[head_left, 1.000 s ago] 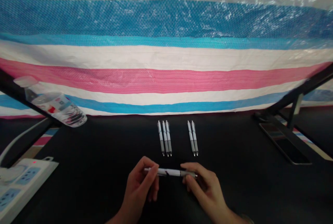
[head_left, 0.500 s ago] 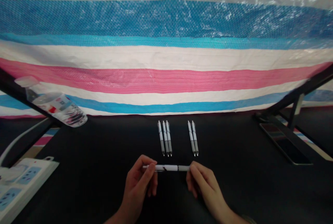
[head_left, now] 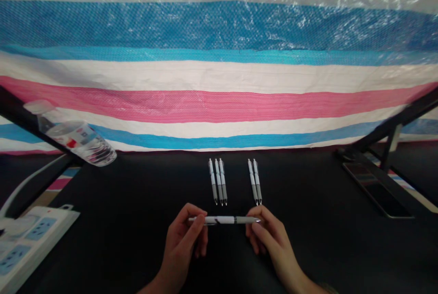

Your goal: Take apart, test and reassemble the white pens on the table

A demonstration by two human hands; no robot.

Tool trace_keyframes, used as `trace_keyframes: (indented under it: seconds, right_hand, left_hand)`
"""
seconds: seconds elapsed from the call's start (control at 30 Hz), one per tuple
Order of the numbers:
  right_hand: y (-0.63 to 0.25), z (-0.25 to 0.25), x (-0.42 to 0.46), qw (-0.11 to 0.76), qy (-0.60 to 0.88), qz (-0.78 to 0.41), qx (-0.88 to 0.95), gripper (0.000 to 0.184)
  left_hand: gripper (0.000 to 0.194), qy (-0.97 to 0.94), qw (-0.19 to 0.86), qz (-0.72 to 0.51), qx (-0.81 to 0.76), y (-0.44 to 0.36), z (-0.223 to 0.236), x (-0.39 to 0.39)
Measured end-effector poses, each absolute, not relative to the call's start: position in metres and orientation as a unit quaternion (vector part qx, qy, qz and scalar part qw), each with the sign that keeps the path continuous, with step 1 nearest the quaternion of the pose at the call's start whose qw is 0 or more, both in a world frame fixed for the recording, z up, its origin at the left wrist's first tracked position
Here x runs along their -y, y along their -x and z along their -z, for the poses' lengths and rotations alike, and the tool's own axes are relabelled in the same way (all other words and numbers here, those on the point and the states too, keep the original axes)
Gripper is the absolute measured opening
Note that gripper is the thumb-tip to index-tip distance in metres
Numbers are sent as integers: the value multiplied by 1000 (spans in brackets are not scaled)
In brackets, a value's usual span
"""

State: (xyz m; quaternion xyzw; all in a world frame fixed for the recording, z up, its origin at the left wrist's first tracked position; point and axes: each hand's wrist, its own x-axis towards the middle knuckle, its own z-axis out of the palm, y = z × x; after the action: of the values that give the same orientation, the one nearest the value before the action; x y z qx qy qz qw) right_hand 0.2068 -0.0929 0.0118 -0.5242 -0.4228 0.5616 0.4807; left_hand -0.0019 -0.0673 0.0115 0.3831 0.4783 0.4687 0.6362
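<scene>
A white ballpoint pen (head_left: 226, 219) with a grey grip is held level above the black table. My left hand (head_left: 186, 234) pinches its clip end between thumb and fingers. At the other end, my right hand (head_left: 268, 234) has the pen's metal tip between its thumb and forefinger; the tip shows, and the hold looks loose. Beyond the hands lie three similar pens side by side (head_left: 218, 182) and, to their right, a pair of pens (head_left: 255, 182), all with their tips toward me.
A clear plastic bottle (head_left: 87, 143) leans at the back left by a black bar. At the left front is a white power strip (head_left: 37, 244) with a cable. A dark phone (head_left: 376, 191) rests on the right. A striped sheet (head_left: 219, 107) hangs behind the table (head_left: 325, 239).
My right thumb has moved down off the pen's tip, which was covered before and shows now. My left hand keeps its pinch. The view has shifted very slightly.
</scene>
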Motion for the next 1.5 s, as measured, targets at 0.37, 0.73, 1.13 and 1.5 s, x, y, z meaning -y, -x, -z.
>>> trace_keyframes:
  seconds: [0.37, 0.73, 1.13, 1.5]
  right_hand:
    - [-207, -13, 92, 490, 523, -565, 409, 47]
    - [-207, -11, 94, 537, 488, -574, 379, 33]
    - [-218, 3, 97, 684, 461, -478, 302, 18]
    - [-217, 2, 97, 705, 460, -447, 302, 14]
  left_hand:
    - [41, -382, 636, -463, -486, 1, -16, 66]
    - [43, -382, 625, -469, -494, 3, -16, 65]
    - [40, -345, 596, -518, -507, 7, -21, 59]
    - [40, -345, 596, -520, -505, 6, -21, 60]
